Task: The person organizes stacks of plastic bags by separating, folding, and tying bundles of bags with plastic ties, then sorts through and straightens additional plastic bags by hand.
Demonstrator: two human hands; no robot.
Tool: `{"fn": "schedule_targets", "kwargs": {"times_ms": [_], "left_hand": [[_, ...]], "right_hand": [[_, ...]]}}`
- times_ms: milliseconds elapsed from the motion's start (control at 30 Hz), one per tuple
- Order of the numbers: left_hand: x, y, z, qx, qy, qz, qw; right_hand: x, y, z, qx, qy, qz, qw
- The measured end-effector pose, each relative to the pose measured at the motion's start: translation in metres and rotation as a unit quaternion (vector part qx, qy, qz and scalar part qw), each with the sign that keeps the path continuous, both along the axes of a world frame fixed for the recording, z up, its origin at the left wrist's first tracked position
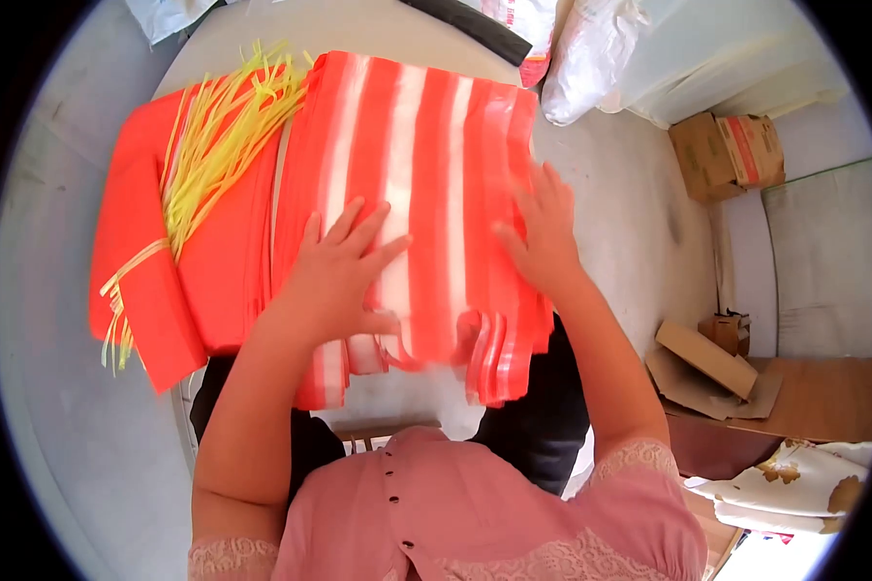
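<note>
A stack of red-and-white striped plastic bags [429,194] lies in front of me, its cut-out handle ends hanging over the near edge toward my lap. My left hand [344,276] rests on the left part of the stack with its fingers spread. At the right edge, my right hand [545,232] touches the bags, thumb and fingers apart and slightly blurred. Left of the striped stack is a pile of plain red bags [228,232]. Yellow plastic strips [233,136] lie in a bunch across it. A folded red bundle [160,315] there has a pale yellow tie around it.
The round pale table [615,184] carries the stacks. A black roll [470,29] and a white plastic bag [591,58] are at the far side. Cardboard boxes [727,155] stand at the right, and flattened cardboard [707,373] lies on a brown wooden surface [824,397].
</note>
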State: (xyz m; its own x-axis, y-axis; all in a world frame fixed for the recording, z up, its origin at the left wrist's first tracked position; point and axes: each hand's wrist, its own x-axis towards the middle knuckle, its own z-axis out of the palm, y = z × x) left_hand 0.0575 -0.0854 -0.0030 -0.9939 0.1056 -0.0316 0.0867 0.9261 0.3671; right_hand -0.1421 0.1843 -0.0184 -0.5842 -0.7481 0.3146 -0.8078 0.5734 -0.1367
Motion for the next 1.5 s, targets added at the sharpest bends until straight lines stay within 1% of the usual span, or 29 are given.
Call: {"fn": "schedule_targets", "kwargs": {"times_ms": [33,133,233,333,433,533,567,667,700,767,867,967,1100,1200,1300,1500], "left_hand": [[0.0,0.0,0.001,0.005,0.0,0.0,1.0],[0.002,-0.002,0.004,0.016,-0.001,0.001,1.0],[0.009,0.004,0.009,0.03,-0.015,-0.008,0.999],[0.011,0.011,0.009,0.094,-0.008,-0.072,0.993],[0.01,0.041,0.015,0.138,-0.004,-0.113,0.984],[0.001,0.073,-0.003,0.168,0.059,-0.172,0.969],[-0.002,0.085,-0.005,0.152,0.085,-0.178,0.969],[-0.009,0.112,-0.019,0.126,0.2,-0.138,0.962],[-0.012,0.118,-0.022,0.148,0.194,-0.122,0.962],[-0.018,0.126,-0.025,0.191,0.182,-0.088,0.961],[-0.026,0.129,-0.026,0.184,0.16,-0.075,0.967],[-0.031,0.131,-0.033,0.171,0.204,-0.082,0.96],[-0.036,0.133,-0.028,0.157,0.197,-0.078,0.965],[-0.04,0.136,-0.03,0.153,0.195,-0.068,0.966],[-0.043,0.138,-0.029,0.152,0.187,-0.057,0.969],[-0.047,0.142,-0.029,0.116,0.186,-0.05,0.974]], "right_hand": [[0.02,0.017,0.0,0.002,-0.019,0.028,0.999],[0.078,0.046,0.025,0.025,-0.099,0.012,0.995],[0.11,0.078,0.018,-0.037,-0.112,-0.023,0.993],[0.133,0.1,0.007,-0.105,-0.179,-0.086,0.974],[0.146,0.097,0.001,-0.151,-0.181,-0.134,0.963],[0.155,0.078,0.005,-0.18,-0.167,-0.126,0.961],[0.154,0.071,0.003,-0.18,-0.177,-0.126,0.959],[0.155,0.051,0.0,-0.177,-0.141,-0.161,0.961],[0.155,0.048,0.002,-0.162,-0.157,-0.174,0.959],[0.152,0.045,-0.001,-0.176,-0.191,-0.183,0.948],[0.148,0.046,-0.002,-0.179,-0.212,-0.187,0.942],[0.146,0.046,-0.003,-0.173,-0.215,-0.19,0.942],[0.143,0.049,-0.008,-0.204,-0.245,-0.192,0.928],[0.136,0.056,-0.017,-0.247,-0.282,-0.181,0.909],[0.134,0.056,-0.013,-0.29,-0.347,-0.184,0.873],[0.133,0.058,-0.012,-0.297,-0.327,-0.171,0.881]]}}
